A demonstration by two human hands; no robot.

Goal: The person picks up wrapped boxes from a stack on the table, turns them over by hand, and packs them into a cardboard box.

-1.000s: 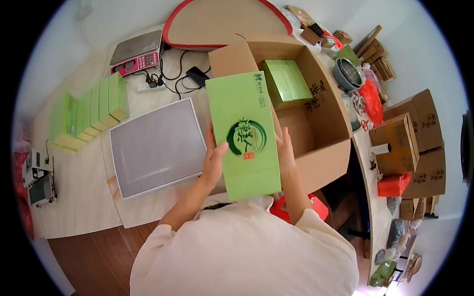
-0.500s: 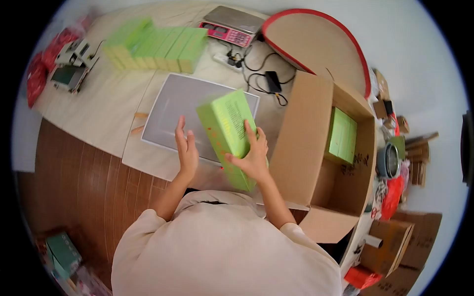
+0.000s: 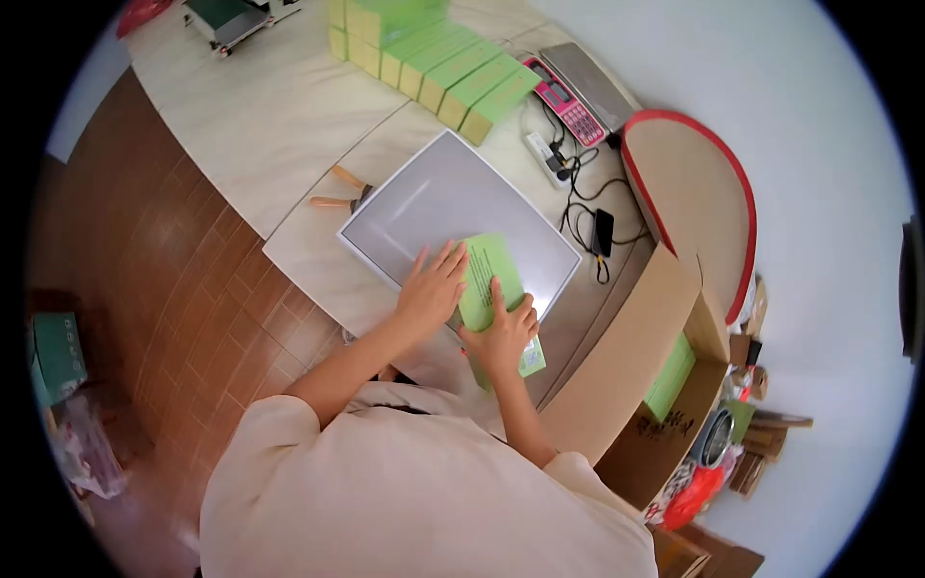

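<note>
A light green carton (image 3: 488, 258) with printed text on its face is over the near edge of a grey flat panel with a white rim (image 3: 424, 183). My right hand (image 3: 503, 337) grips the carton's near part, thumb on one side and fingers across its face. My left hand (image 3: 432, 297) lies along the carton's left edge, fingers stretched out and touching it. The carton's underside is hidden, so I cannot tell whether it rests on the panel.
Several green cartons (image 3: 453, 72) stand in a row at the back. A scale (image 3: 568, 101), power strip (image 3: 547, 159) and cables lie right of them. An open cardboard box (image 3: 626, 361) with green cartons inside stands at right. Two wooden handles (image 3: 332, 202) stick out left of the panel.
The carton has gone from tilted in my right hand to lower over the panel's near edge. My left hand has moved right from beside it to touch it. The view has turned.
</note>
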